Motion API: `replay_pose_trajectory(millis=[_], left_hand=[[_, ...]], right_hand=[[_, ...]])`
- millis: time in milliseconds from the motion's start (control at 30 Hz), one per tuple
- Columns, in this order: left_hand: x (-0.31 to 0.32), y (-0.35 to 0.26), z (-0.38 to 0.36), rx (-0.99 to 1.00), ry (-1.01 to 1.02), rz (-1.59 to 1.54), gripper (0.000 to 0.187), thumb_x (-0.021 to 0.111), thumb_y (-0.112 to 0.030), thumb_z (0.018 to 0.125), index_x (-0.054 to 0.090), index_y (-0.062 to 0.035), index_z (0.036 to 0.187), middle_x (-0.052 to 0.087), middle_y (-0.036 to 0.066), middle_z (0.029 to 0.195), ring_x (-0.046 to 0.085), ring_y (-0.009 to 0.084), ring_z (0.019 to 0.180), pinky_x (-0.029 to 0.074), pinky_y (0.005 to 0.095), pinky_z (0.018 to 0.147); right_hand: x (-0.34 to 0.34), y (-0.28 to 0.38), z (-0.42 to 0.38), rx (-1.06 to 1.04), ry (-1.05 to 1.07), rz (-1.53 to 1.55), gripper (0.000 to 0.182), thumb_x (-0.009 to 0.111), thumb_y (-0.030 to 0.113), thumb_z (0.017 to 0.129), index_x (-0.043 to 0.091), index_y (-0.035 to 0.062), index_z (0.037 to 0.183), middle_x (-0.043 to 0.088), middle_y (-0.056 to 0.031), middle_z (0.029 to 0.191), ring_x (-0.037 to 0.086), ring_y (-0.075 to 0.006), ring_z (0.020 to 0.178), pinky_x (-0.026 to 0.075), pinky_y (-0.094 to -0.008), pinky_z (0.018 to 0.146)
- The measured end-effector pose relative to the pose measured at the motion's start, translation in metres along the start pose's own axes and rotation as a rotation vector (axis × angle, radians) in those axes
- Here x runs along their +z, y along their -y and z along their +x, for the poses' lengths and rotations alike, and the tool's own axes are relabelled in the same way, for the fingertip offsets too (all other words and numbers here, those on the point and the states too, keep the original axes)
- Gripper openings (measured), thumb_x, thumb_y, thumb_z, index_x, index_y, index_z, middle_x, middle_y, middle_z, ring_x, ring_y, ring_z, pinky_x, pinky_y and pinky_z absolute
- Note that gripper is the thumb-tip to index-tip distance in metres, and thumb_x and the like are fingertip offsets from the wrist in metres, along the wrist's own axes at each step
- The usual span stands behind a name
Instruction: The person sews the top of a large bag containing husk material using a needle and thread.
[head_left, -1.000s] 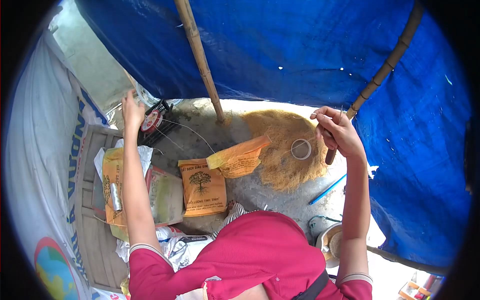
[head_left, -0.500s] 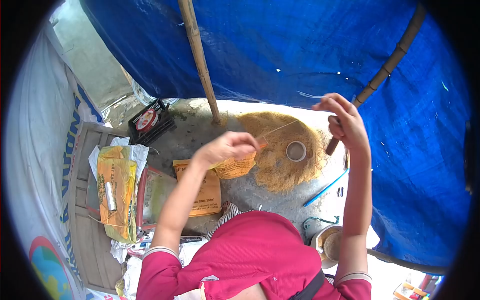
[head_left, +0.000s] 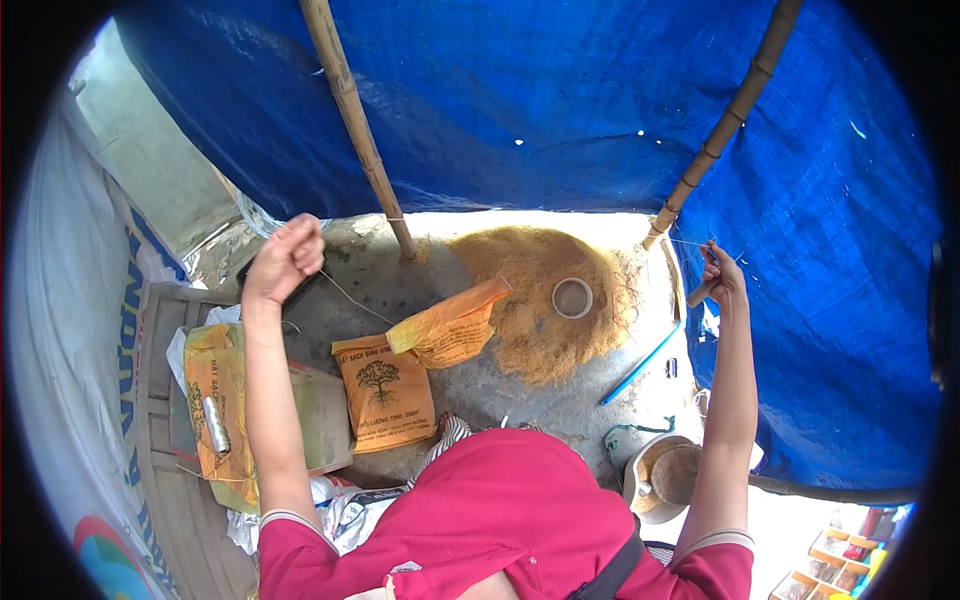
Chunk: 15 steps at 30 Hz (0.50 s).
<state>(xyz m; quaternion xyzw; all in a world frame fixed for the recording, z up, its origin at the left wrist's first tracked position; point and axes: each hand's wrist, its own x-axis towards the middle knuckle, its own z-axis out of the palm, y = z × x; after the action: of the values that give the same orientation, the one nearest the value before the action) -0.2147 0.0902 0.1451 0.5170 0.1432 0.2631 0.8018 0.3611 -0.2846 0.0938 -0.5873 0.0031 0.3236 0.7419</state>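
Note:
Raised at the left, my left hand [head_left: 286,262] is closed on a thin string [head_left: 350,297] that runs down to the top of a filled orange bag [head_left: 452,328]. My right hand [head_left: 724,276], out at the right near a bamboo pole, has its fingers closed around a brown handle-like stick [head_left: 702,293]; a thin thread end shows at its fingertips. The filled bag leans over a flat orange bag [head_left: 385,395] with a tree print. Beyond it lies a heap of yellow-brown grainy material [head_left: 540,350] with a round white cup [head_left: 572,298] on it.
A blue tarp [head_left: 520,110] hangs ahead, with bamboo poles [head_left: 352,115] in front. Stacked yellow bags [head_left: 218,400] lie at the left. A blue rod [head_left: 640,363] rests on the floor. A bucket [head_left: 640,485] stands by my right arm, with small boxes [head_left: 825,560] at lower right.
My hands have moved far apart: the left went up and left, away from the bag's top, drawing string. The right went right and slightly down, still with the brown stick.

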Motion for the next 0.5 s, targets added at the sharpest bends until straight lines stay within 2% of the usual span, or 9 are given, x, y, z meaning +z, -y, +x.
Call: replay_pose_trajectory(millis=[100, 167, 200, 267, 300, 333, 400, 433, 500], left_hand=[[0.011, -0.036, 0.005, 0.091, 0.038, -0.018, 0.02, 0.052, -0.023, 0.093, 0.057, -0.0037, 0.091, 0.033, -0.006, 0.056, 0.034, 0.0045, 0.051, 0.032, 0.0196, 0.047], [0.03, -0.064, 0.009, 0.143, 0.062, 0.025, 0.02, 0.05, -0.021, 0.094, 0.056, -0.0015, 0.092, 0.032, -0.006, 0.056, 0.032, 0.004, 0.05, 0.03, 0.0195, 0.045], [0.039, -0.077, 0.012, 0.165, 0.087, 0.056, 0.021, 0.05, -0.02, 0.094, 0.056, -0.0008, 0.092, 0.032, -0.006, 0.056, 0.031, 0.0038, 0.049, 0.029, 0.0193, 0.044], [0.068, -0.096, 0.021, 0.189, 0.104, 0.093, 0.018, 0.047, -0.018, 0.095, 0.052, -0.0006, 0.093, 0.029, -0.007, 0.055, 0.03, 0.003, 0.047, 0.026, 0.0179, 0.041], [0.085, -0.105, 0.026, 0.16, 0.119, 0.211, 0.018, 0.048, -0.017, 0.095, 0.053, 0.0, 0.093, 0.03, -0.007, 0.055, 0.029, 0.0025, 0.046, 0.024, 0.0174, 0.04], [0.101, -0.11, 0.033, 0.133, 0.129, 0.328, 0.018, 0.048, -0.016, 0.094, 0.054, 0.0006, 0.093, 0.032, -0.007, 0.055, 0.029, 0.0019, 0.045, 0.023, 0.0168, 0.039], [0.134, -0.109, 0.051, 0.086, 0.092, 0.592, 0.02, 0.052, -0.018, 0.093, 0.057, 0.0007, 0.092, 0.034, -0.008, 0.055, 0.029, 0.0002, 0.045, 0.021, 0.0161, 0.039], [0.154, -0.104, 0.059, 0.077, 0.111, 0.72, 0.021, 0.054, -0.02, 0.092, 0.059, 0.0002, 0.091, 0.036, -0.008, 0.055, 0.03, 0.0, 0.046, 0.021, 0.0164, 0.039], [0.188, -0.09, 0.079, 0.063, 0.185, 0.909, 0.023, 0.056, -0.023, 0.091, 0.062, -0.0009, 0.09, 0.039, -0.008, 0.056, 0.032, 0.0002, 0.047, 0.022, 0.0173, 0.04]], right_hand=[[-0.015, -0.007, 0.011, 0.009, -0.053, 0.015, 0.016, 0.057, 0.018, 0.089, 0.057, 0.0076, 0.101, 0.063, -0.0074, 0.092, 0.036, -0.0038, 0.041, 0.032, -0.0187, 0.037], [-0.024, -0.01, 0.016, -0.033, -0.187, -0.134, 0.02, 0.059, 0.019, 0.086, 0.058, 0.0054, 0.101, 0.064, -0.0098, 0.092, 0.039, -0.0066, 0.041, 0.034, -0.0222, 0.036], [-0.032, -0.013, 0.019, -0.041, -0.187, -0.129, 0.02, 0.059, 0.019, 0.086, 0.058, 0.0054, 0.101, 0.064, -0.0098, 0.092, 0.039, -0.0066, 0.041, 0.034, -0.0222, 0.036], [-0.054, -0.025, 0.034, -0.148, -0.247, -0.455, 0.025, 0.062, 0.02, 0.081, 0.06, 0.0028, 0.098, 0.065, -0.0116, 0.088, 0.045, -0.0112, 0.041, 0.038, -0.0262, 0.038], [-0.069, -0.033, 0.054, -0.181, -0.407, -0.618, 0.031, 0.062, 0.022, 0.078, 0.061, 0.0004, 0.101, 0.064, -0.0121, 0.084, 0.049, -0.0163, 0.041, 0.04, -0.0291, 0.04], [-0.06, -0.029, 0.054, -0.188, -0.404, -0.614, 0.031, 0.062, 0.022, 0.078, 0.061, 0.0004, 0.101, 0.064, -0.0121, 0.084, 0.049, -0.0163, 0.041, 0.04, -0.0291, 0.04], [-0.028, -0.021, 0.053, -0.344, -0.473, -0.904, 0.034, 0.061, 0.027, 0.081, 0.059, -0.0001, 0.102, 0.055, -0.0062, 0.067, 0.044, -0.0141, 0.04, 0.036, -0.0296, 0.034], [0.011, -0.011, 0.034, -0.516, -0.311, -0.866, 0.038, 0.06, 0.028, 0.082, 0.057, -0.0006, 0.108, 0.05, -0.0041, 0.062, 0.045, -0.0129, 0.041, 0.035, -0.0287, 0.035], [0.108, 0.014, -0.032, -0.612, 0.132, -0.642, 0.046, 0.058, 0.031, 0.088, 0.051, 0.0022, 0.122, 0.046, 0.0008, 0.06, 0.033, -0.0043, 0.039, 0.028, -0.0211, 0.036]])
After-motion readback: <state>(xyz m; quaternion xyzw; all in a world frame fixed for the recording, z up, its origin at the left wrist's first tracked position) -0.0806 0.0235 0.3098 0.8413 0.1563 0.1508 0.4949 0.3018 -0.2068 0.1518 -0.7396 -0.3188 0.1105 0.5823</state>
